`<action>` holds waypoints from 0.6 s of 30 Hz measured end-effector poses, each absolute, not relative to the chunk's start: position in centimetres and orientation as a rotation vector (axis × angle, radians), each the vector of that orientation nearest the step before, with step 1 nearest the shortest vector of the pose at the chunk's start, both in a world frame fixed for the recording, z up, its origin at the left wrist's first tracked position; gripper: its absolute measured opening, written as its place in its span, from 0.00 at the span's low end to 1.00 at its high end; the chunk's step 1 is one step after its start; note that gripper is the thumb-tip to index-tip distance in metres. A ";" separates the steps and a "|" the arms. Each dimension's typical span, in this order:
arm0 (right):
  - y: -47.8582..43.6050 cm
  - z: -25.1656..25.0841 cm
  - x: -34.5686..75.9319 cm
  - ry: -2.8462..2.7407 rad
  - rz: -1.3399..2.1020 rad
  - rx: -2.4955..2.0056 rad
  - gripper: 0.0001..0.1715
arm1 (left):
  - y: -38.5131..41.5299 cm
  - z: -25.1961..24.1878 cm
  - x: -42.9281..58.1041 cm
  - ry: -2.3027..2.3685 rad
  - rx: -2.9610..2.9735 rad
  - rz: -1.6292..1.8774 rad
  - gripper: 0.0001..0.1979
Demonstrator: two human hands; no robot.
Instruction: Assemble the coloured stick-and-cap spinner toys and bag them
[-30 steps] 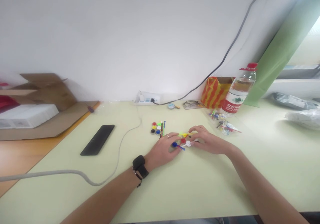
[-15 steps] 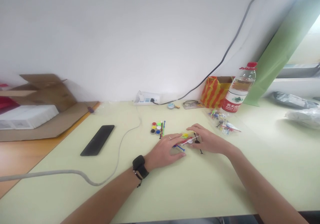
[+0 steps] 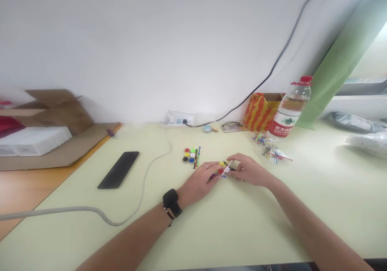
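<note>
A small heap of coloured plastic arrow pieces with round centres lies between my two hands on the table. My left hand (image 3: 200, 183) curls around the near left side of the heap, thumb and fingers closed in against red, purple and blue pieces. From the right, my right hand (image 3: 250, 170) pinches at a white arrow piece (image 3: 227, 168), and its fingers partly hide dark pieces beneath. Just beyond my left hand, round coloured discs (image 3: 190, 155) sit in two columns. Thin coloured arrows (image 3: 197, 157) are lined up beside them.
A black phone-like slab (image 3: 118, 170) and a pale cable (image 3: 111, 223) lie to the left. Clear bags of plastic parts (image 3: 273, 152), a water bottle (image 3: 286, 114) and a striped bag (image 3: 260, 112) stand right. A power strip (image 3: 178, 120) sits by the wall, an open cardboard box (image 3: 57, 106) far left.
My left thumb has moved up and in against the pieces. The white arrow has tilted steeper under my right fingers, and the heap is drawn tighter together.
</note>
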State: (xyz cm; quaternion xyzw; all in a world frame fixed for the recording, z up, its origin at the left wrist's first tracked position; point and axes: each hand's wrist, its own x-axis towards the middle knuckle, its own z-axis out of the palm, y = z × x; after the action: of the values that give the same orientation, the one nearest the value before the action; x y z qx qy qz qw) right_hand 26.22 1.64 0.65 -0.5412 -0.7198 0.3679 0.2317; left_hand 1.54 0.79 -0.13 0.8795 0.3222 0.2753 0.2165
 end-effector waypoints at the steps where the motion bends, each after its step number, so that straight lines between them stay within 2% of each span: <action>1: 1.6 0.6 26.1 -1.968 1.006 -1.491 0.23 | 0.8 -0.2 1.6 0.909 2.437 0.783 0.18; 6: 1.7 1.3 26.6 -2.035 0.809 -1.462 0.30 | -0.2 1.0 2.4 1.006 2.540 0.855 0.21; 12: 3.9 2.8 25.7 -2.143 0.519 -1.314 0.18 | 0.8 4.1 5.2 1.085 2.580 1.029 0.19; 15: 6.0 3.7 24.9 -2.233 0.401 -1.273 0.14 | 4.4 5.2 6.0 1.227 2.611 1.056 0.15; 18: 8.4 4.7 24.9 -2.219 0.395 -1.300 0.14 | 9.3 5.6 5.7 1.438 2.588 1.071 0.16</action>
State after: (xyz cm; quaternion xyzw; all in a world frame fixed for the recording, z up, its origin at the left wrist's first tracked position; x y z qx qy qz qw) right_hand 24.87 8.38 4.69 -0.4816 -0.8220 0.1464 0.2665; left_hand 5.74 9.32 5.63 0.8221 0.4566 0.3401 -0.0034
